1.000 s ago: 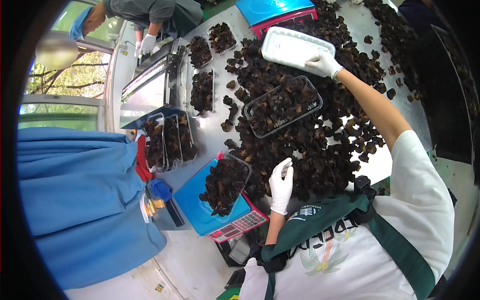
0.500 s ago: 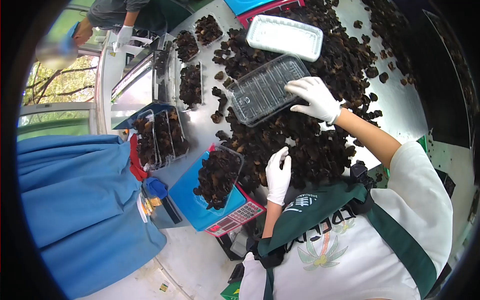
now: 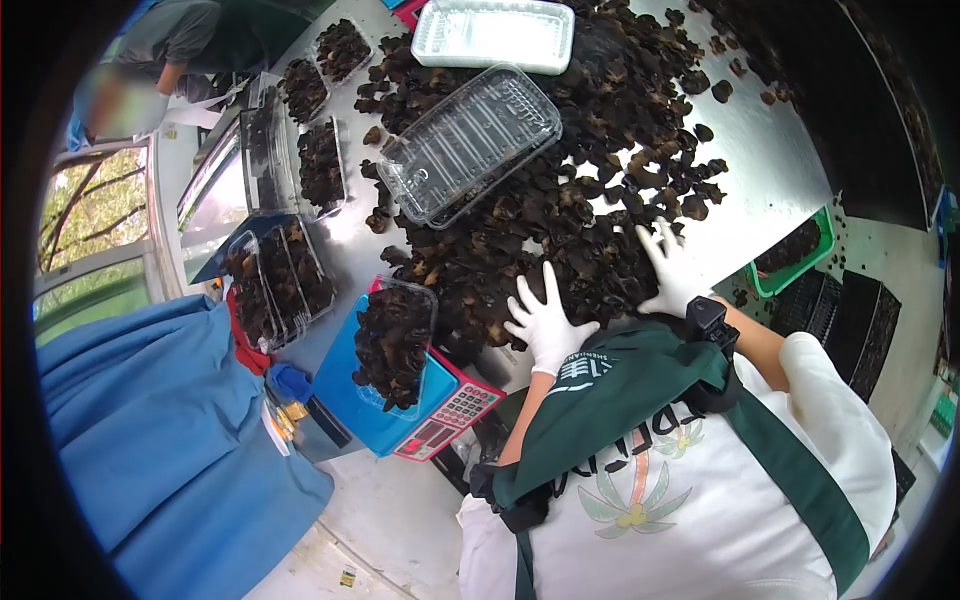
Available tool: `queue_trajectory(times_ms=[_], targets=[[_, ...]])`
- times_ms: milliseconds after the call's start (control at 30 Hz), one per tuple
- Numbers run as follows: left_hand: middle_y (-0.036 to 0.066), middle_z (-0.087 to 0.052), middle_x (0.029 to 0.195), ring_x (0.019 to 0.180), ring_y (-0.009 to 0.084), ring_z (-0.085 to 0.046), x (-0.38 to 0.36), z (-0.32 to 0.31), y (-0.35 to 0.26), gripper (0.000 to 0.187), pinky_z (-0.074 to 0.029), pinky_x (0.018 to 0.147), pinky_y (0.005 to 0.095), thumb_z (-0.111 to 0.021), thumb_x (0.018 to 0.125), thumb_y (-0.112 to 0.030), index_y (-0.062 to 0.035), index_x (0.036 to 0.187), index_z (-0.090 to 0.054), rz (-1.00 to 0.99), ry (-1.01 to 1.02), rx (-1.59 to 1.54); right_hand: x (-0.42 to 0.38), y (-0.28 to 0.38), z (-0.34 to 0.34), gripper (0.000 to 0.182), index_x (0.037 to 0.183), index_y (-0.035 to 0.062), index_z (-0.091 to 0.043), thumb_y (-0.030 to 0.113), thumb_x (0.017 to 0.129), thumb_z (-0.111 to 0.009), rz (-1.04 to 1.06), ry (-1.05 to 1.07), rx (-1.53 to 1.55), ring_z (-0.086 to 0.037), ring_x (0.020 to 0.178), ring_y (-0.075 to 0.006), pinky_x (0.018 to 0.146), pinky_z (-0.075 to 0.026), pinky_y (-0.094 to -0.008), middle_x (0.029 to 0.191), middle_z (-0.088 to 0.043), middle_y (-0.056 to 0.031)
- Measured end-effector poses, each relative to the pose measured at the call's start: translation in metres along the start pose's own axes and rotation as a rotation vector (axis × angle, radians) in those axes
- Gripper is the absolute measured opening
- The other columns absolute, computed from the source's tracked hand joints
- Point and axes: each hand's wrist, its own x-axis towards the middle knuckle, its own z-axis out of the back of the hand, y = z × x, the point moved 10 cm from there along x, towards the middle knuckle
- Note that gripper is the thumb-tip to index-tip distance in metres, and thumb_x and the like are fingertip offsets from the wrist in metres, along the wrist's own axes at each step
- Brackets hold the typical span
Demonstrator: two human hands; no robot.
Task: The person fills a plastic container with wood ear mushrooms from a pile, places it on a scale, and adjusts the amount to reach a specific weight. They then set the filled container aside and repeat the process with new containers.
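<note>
Fungus [image 3: 590, 268], right hand [image 3: 674, 276] now off clear tray [image 3: 473, 146]

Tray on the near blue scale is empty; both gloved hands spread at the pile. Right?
Not empty: in the head view, the tray on the near blue scale is heaped with dark mushrooms. Gloved left hand and right hand are spread at the pile.

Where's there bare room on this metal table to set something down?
The widest bare patch of the silver metal table lies between the heap of dark brown crinkled pieces and the green plastic crate. A narrower strip separates the heap from the filled clear plastic trays. Crowded: the middle, under the heap and white rectangular tray.
</note>
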Motion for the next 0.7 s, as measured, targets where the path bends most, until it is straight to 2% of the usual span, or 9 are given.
queue_trajectory(times_ms=[33, 100, 167, 200, 300, 400, 467, 667, 700], targets=[[0.021, -0.012, 0.144, 0.125, 0.0487, -0.023, 0.003, 0.000, -0.004, 0.121, -0.025, 0.097, 0.0623, -0.085, 0.052, -0.036, -0.0274, 0.145, -0.009, -0.001, -0.010, 0.005, 0.003, 0.024, 0.004, 0.117, 0.144, 0.0186, -0.019, 0.027, 0.047, -0.085, 0.117, -0.119, -0.019, -0.038, 0.115, -0.0502, 0.096, -0.038, -0.0533, 0.142, -0.020, -0.0262], [0.021, -0.020, 0.137, 0.118, 0.0462, -0.031, 0.012, 0.007, -0.010, 0.113, -0.034, 0.096, 0.0512, -0.083, 0.054, -0.020, -0.0254, 0.144, -0.015, -0.038, -0.069, -0.184, 0.025, 0.037, -0.012, 0.105, 0.142, 0.0186, -0.023, 0.024, 0.055, -0.081, 0.044, -0.141, 0.073, -0.041, 0.109, -0.0486, 0.093, -0.040, -0.0513, 0.138, -0.026, -0.0249], [0.021, -0.025, 0.133, 0.117, 0.0416, -0.034, 0.024, 0.012, -0.011, 0.097, -0.036, 0.097, 0.0440, -0.075, 0.059, -0.009, -0.0187, 0.142, -0.025, -0.160, -0.268, -0.455, 0.042, 0.050, -0.017, 0.089, 0.139, 0.0169, -0.028, 0.021, 0.063, -0.075, 0.023, -0.119, 0.254, -0.042, 0.109, -0.0459, 0.092, -0.041, -0.0484, 0.135, -0.030, -0.0233], [0.021, -0.029, 0.129, 0.116, 0.0385, -0.037, 0.032, 0.018, -0.012, 0.090, -0.035, 0.098, 0.0412, -0.070, 0.060, -0.005, -0.0151, 0.139, -0.030, -0.194, -0.268, -0.668, 0.055, 0.053, -0.023, 0.081, 0.135, 0.0144, -0.033, 0.014, 0.065, -0.072, 0.060, -0.156, 0.431, -0.042, 0.111, -0.0441, 0.096, -0.039, -0.0449, 0.133, -0.032, -0.0228], [0.015, -0.042, 0.116, 0.110, 0.0290, -0.047, 0.058, 0.022, -0.008, 0.075, -0.037, 0.099, 0.0347, -0.061, 0.061, 0.005, -0.0077, 0.132, -0.042, -0.175, -0.164, -1.034, 0.078, 0.076, -0.016, 0.079, 0.132, 0.0091, -0.036, -0.001, 0.059, -0.065, 0.262, -0.041, 0.756, -0.041, 0.118, -0.0360, 0.102, -0.033, -0.0380, 0.126, -0.041, -0.0214], [0.012, -0.044, 0.120, 0.113, 0.0247, -0.047, 0.056, 0.041, -0.024, 0.070, -0.037, 0.099, 0.0316, -0.055, 0.061, 0.009, -0.0050, 0.129, -0.045, -0.341, -0.114, -1.175, 0.063, 0.100, 0.024, 0.076, 0.130, 0.0060, -0.039, -0.004, 0.057, -0.061, 0.235, 0.196, 0.955, -0.038, 0.122, -0.0287, 0.105, -0.031, -0.0340, 0.125, -0.043, -0.0147], [0.010, -0.045, 0.122, 0.114, 0.0219, -0.048, 0.050, 0.055, -0.033, 0.068, -0.037, 0.099, 0.0300, -0.052, 0.061, 0.011, -0.0034, 0.127, -0.047, -0.379, -0.046, -1.252, 0.060, 0.104, 0.035, 0.076, 0.130, 0.0049, -0.039, -0.006, 0.057, -0.060, 0.276, 0.184, 1.001, -0.039, 0.121, -0.0268, 0.104, -0.031, -0.0335, 0.125, -0.043, -0.0135], [0.008, -0.049, 0.126, 0.117, 0.0185, -0.047, 0.043, 0.113, -0.048, 0.068, -0.037, 0.100, 0.0292, -0.048, 0.065, 0.015, -0.0024, 0.130, -0.043, -0.437, -0.084, -1.393, 0.064, 0.112, 0.079, 0.074, 0.128, 0.0054, -0.040, -0.009, 0.057, -0.058, 0.437, -0.054, 1.007, -0.042, 0.120, -0.0250, 0.103, -0.032, -0.0317, 0.124, -0.043, -0.0131], [0.009, -0.048, 0.127, 0.118, 0.0184, -0.047, 0.042, 0.131, -0.048, 0.068, -0.037, 0.100, 0.0293, -0.048, 0.065, 0.016, -0.0026, 0.130, -0.042, -0.463, -0.092, -1.412, 0.065, 0.123, 0.099, 0.072, 0.127, 0.0059, -0.040, -0.009, 0.058, -0.058, 0.559, -0.200, 0.904, -0.042, 0.119, -0.0246, 0.103, -0.033, -0.0317, 0.122, -0.043, -0.0133]])
